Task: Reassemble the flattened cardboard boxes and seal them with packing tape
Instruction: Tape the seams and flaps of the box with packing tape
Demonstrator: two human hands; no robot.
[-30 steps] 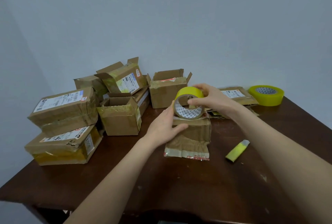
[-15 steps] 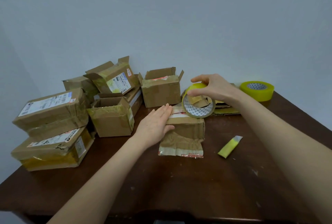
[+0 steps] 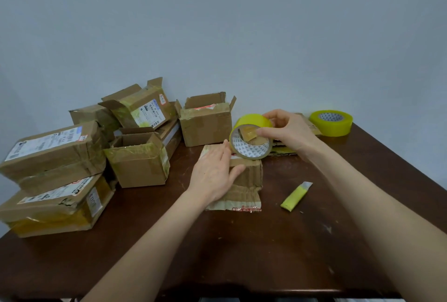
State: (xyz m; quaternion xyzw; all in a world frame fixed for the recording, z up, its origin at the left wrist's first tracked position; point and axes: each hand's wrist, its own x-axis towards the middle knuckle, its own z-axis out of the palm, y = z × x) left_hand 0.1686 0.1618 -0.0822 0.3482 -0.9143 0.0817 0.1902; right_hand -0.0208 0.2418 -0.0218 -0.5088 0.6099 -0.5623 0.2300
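Bench (image 3: 242,251): dark wood, scuffed, with both forearms reaching in over its near edge.
Cutter (image 3: 295,197): yellow, lying flat on the bench just right of the small box; neither hand touches it.
Small box (image 3: 250,176): the one being worked on. It sits near the middle of the bench, creased, with its front flap splayed onto the wood and old tape along that edge.
Left hand (image 3: 212,176): lies flat on the box top, fingers straight and together, thumb hooked over the front edge. It presses the box rather than clutching it.
Tape roll (image 3: 251,142): yellow, held on edge at the far right corner of the box top, touching it or nearly so. Whether a free end is stuck down cannot be told.
Right hand (image 3: 287,132): fingers curl over the roll's rim and the thumb lies across the mouth of its core, gripping it.
Flat cardboard (image 3: 285,150): lies on the bench behind the roll, partly under the right wrist, not yet built up.
Open boxes (image 3: 140,159): two stand left of and behind the small box with their flaps up.
Taped boxes (image 3: 53,151): piled at the far left of the bench.
Spare roll (image 3: 331,122): flat on the far right corner, well apart from the work.
Step in hand: probably the start of sealing the small box, with the top held shut while the roll comes to the seam.
Next move: needs the tape end anchored on the cardboard and the roll drawn across the seam — the left hand holding firm so the light box does not slide — then a cut with the cutter.
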